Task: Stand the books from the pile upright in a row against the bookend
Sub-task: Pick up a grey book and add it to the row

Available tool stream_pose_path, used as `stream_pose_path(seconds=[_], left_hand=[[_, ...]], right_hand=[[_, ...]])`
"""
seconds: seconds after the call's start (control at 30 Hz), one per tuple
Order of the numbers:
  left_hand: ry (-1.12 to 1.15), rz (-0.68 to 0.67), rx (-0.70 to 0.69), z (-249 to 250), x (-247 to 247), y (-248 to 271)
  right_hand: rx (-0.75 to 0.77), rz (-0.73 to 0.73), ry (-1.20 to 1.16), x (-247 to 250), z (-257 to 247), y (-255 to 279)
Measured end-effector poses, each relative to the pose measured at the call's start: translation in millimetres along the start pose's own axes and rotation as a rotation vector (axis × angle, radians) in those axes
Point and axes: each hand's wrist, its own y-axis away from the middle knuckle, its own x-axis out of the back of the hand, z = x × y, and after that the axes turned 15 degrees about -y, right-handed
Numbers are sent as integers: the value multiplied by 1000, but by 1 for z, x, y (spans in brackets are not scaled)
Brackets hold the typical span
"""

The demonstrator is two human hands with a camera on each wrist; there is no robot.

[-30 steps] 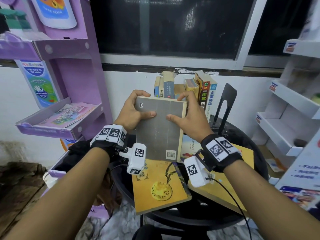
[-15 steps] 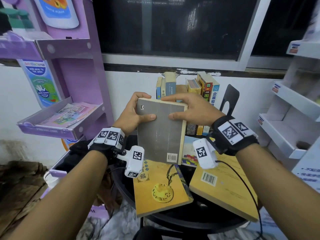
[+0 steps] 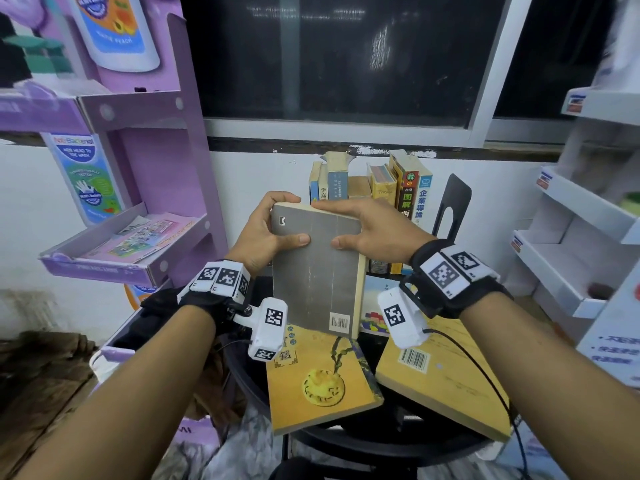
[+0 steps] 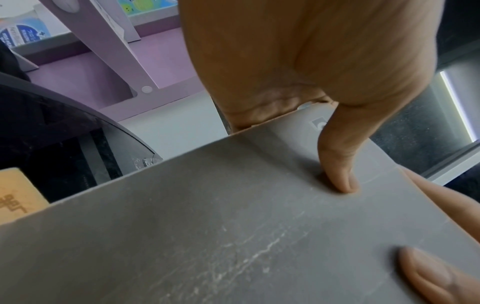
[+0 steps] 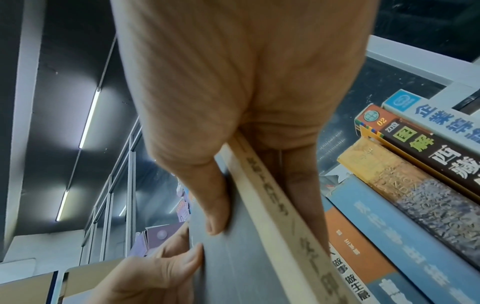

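Observation:
I hold a grey-covered book (image 3: 317, 271) upright over the round black table (image 3: 381, 445). My left hand (image 3: 266, 233) grips its upper left corner, thumb on the cover (image 4: 233, 236). My right hand (image 3: 367, 226) grips the top right edge, thumb on the cover, fingers behind the cream spine (image 5: 280, 216). Just behind it, a row of upright books (image 3: 388, 188) leans toward a black bookend (image 3: 453, 209) on the right. Two yellow books lie flat: one with a round emblem (image 3: 318, 379), one with a barcode (image 3: 446, 382). A colourful book (image 3: 372, 306) lies partly hidden behind the grey one.
A purple display rack (image 3: 138, 168) with leaflets stands at the left. White shelves (image 3: 581, 237) line the right. A dark window (image 3: 346, 64) and white wall are behind the table.
My right hand has shifted from the book's right side to its top edge. The grey book has risen a little and moved closer to the row.

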Motion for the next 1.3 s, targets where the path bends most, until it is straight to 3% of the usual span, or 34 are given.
stream_pose_path(seconds=[0.53, 0.77, 1.1, 1.3], left_hand=[[-114, -21, -1, 25, -30, -23], [-159, -57, -25, 36, -63, -48], [-484, -118, -126, 47, -127, -85], [-537, -134, -112, 51, -150, -111]], right_hand=[[-28, 116, 8, 45, -14, 35], [-111, 183, 81, 85, -3, 61], [-271, 272, 201, 134, 27, 92], [-337, 341, 304, 149, 46, 93]])
